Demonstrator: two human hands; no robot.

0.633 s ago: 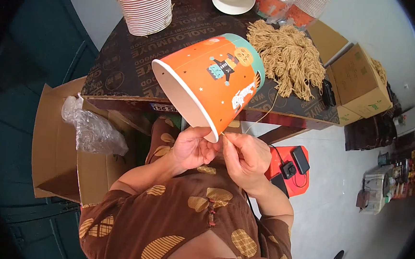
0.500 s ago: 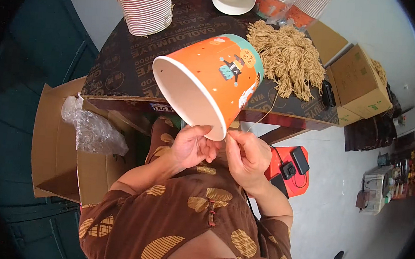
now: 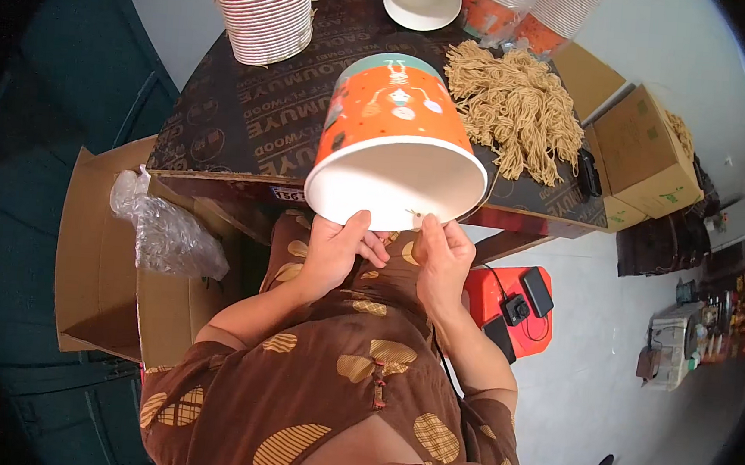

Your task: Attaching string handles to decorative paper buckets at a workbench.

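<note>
An orange paper bucket (image 3: 398,118) with a green base band and white inside is tilted on its side above the table's front edge, its mouth facing me. My left hand (image 3: 341,252) grips its near rim, thumb inside and fingers beneath. At the right part of that rim my right hand (image 3: 444,259) pinches the wall, thumb on the inner face. A short tan cord end (image 3: 415,213) shows inside, close to the right thumb. From behind the rim the cord runs up toward a heap of tan cords (image 3: 519,113) on the table. The fingers under the rim are partly hidden.
A tall stack of paper buckets (image 3: 262,13) stands at the table's (image 3: 233,119) far left; another white bucket (image 3: 421,1) and bagged stacks (image 3: 526,14) are at the back. Cardboard boxes (image 3: 103,248) flank it. A red stool (image 3: 514,311) with small devices is at the right.
The bucket has turned, its mouth now facing me and another side of its print on top. A cord end now shows inside the rim. My right hand has shifted to the rim's inner side.
</note>
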